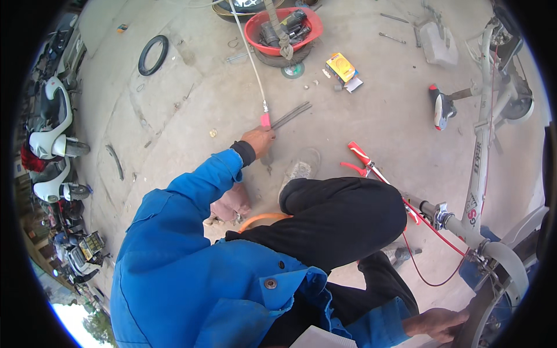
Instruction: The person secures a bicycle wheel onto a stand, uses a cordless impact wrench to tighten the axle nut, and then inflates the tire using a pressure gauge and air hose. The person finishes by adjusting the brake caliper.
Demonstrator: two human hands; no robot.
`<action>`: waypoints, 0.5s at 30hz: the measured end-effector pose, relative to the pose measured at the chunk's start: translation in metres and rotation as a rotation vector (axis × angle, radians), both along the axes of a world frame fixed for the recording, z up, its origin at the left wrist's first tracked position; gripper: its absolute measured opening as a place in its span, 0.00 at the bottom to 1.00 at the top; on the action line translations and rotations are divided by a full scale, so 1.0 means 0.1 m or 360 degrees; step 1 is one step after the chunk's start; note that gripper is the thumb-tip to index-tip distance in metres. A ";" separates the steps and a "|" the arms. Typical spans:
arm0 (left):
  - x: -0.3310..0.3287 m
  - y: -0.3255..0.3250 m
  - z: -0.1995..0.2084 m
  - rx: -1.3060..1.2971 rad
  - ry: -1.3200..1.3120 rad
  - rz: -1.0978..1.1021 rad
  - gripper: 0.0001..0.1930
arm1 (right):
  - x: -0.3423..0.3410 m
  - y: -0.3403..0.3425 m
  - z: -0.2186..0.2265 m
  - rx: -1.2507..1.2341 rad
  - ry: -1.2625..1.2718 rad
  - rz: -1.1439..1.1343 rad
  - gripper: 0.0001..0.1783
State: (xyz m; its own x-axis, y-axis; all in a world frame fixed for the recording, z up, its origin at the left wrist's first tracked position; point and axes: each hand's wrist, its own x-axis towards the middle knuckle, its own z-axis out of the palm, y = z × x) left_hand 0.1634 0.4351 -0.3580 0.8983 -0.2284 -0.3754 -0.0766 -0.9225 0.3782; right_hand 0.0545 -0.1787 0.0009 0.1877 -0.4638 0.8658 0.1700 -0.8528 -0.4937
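Note:
My left hand (258, 142) is stretched forward low over the floor, its fingers closed round the pink-handled end (265, 119) of a pale hose (253, 61). The hose runs up past the top of the view, with a metal fitting just above the pink part. Beside those fingers lie several thin grey rods (292, 114). At the lower right, my right hand (436, 325) is closed on the edge of a bicycle tire (478, 313), its fingertips partly hidden. That wheel belongs to a white bicycle (478, 156) with a red-gripped handlebar (360, 153) and red cables.
A red basin (316, 26) full of dark tools and parts sits on a tire ahead. Near it lie a yellow box (341, 66) and a white plastic jug (437, 43). A black rubber ring (153, 55) is farther left. White scooters (53, 139) line the left side.

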 end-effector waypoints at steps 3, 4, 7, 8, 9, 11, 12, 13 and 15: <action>0.08 -0.02 -0.41 0.0148 -0.0015 -0.0014 0.19 | 0.03 -0.01 0.01 0.0036 0.0055 -0.0032 0.09; 0.09 0.02 -0.49 0.0309 0.0158 0.0035 0.22 | 0.04 -0.02 0.01 -0.0008 0.0069 -0.0011 0.09; 0.10 0.19 -0.54 0.0378 0.0123 -0.0083 0.23 | 0.02 -0.07 -0.02 -0.0055 0.0205 -0.0149 0.11; 0.13 0.23 -0.53 0.0424 0.0151 -0.0155 0.27 | -0.01 -0.10 -0.03 -0.0015 0.0301 -0.0331 0.12; 0.16 0.26 -0.52 0.0470 0.0162 -0.0207 0.26 | -0.05 -0.12 -0.05 0.0026 0.0395 -0.0514 0.13; 0.24 0.30 -0.52 0.0569 0.0247 -0.0314 0.23 | -0.09 -0.22 -0.07 -0.0039 0.0551 -0.0892 0.18; 0.27 0.33 -0.53 0.0657 0.0409 -0.0319 0.20 | -0.10 -0.27 -0.08 -0.0072 0.0627 -0.1080 0.20; 0.29 0.37 -0.54 0.0739 0.0569 -0.0330 0.17 | -0.10 -0.32 -0.08 -0.0108 0.0644 -0.1173 0.20; 0.24 0.50 -0.55 0.0815 0.0743 -0.0251 0.13 | -0.11 -0.36 -0.11 -0.0129 0.0583 -0.1091 0.21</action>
